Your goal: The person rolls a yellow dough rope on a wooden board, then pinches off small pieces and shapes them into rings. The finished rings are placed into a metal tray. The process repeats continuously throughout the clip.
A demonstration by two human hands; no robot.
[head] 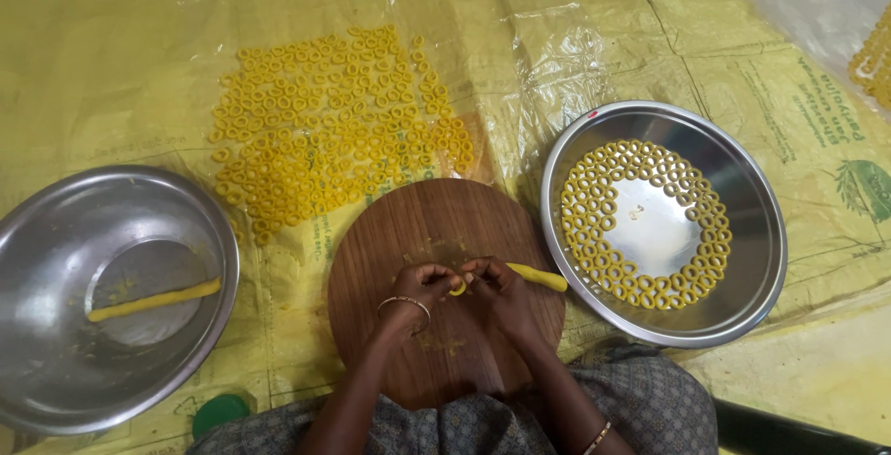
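You are pinching yellow dough rope [536,276] over round wooden board [445,288]: left hand [419,288] curling its tip closed, right hand [497,290] gripping rope. Keep ring small, matching rings in steel plate [754,232].

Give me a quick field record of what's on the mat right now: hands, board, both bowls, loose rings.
left hand: on the round wooden board, fingertips pinching a small curl of yellow dough
right hand: holds the yellow dough rope, its free end pointing toward the right bowl
left steel bowl: one long dough rope lying inside
right steel bowl: dough rings laid in bands around the bare centre
yellow plastic sheet: large patch of loose dough rings beyond the board
green lid: near the left bowl
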